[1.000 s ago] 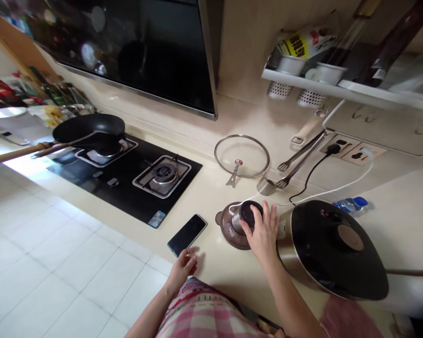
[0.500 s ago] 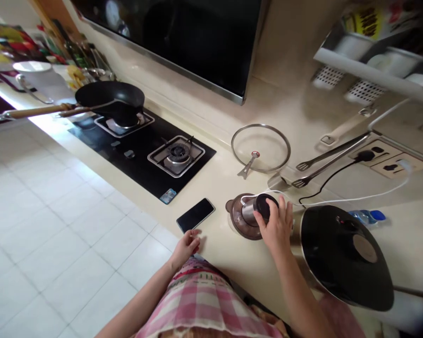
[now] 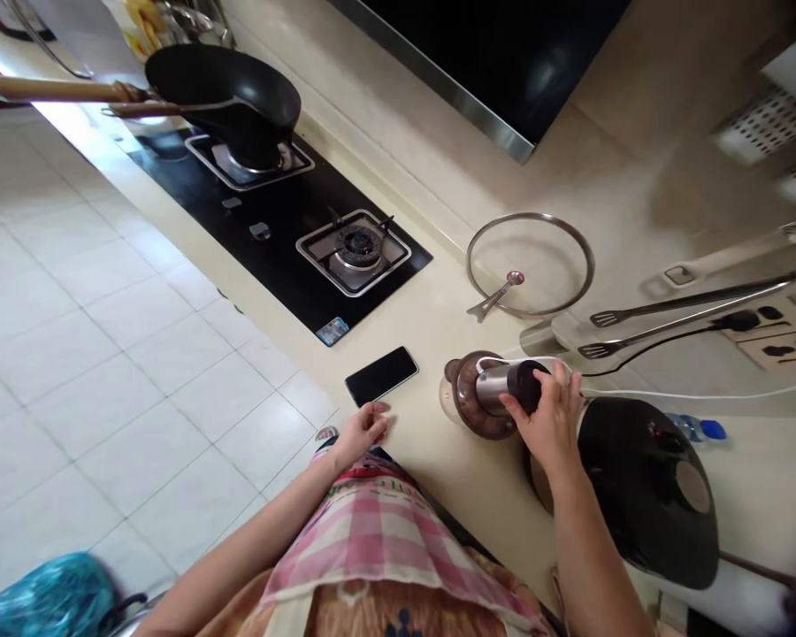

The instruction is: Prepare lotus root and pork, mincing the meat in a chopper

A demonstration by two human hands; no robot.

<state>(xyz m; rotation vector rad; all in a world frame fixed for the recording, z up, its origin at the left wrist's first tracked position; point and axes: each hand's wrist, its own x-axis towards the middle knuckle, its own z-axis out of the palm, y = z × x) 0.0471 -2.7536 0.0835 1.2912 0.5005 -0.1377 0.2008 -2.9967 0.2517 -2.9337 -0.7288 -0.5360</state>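
Note:
My right hand [image 3: 549, 411] has its thumb and fingers around the dark top of a small electric food chopper [image 3: 494, 389]. The chopper has a silver motor body, a brown translucent lid and a clear bowl below, and a white cable [image 3: 627, 392] runs into it. My left hand [image 3: 363, 431] rests at the counter's front edge, fingers loosely curled and holding nothing. Just beyond those fingers a phone [image 3: 382, 376] lies flat with its screen dark.
A glass lid [image 3: 531, 265] leans against the wall behind the chopper. To the right stands a large pot with a black lid [image 3: 646, 487], a plastic bottle [image 3: 693, 428] behind it. On the left, a wok [image 3: 225, 97] sits on the gas hob [image 3: 271, 257]. Tongs [image 3: 696, 310] hang at right.
The head view has tilted downward, so things shift in the picture. My right hand stays on the chopper's top. My left hand still rests near the phone.

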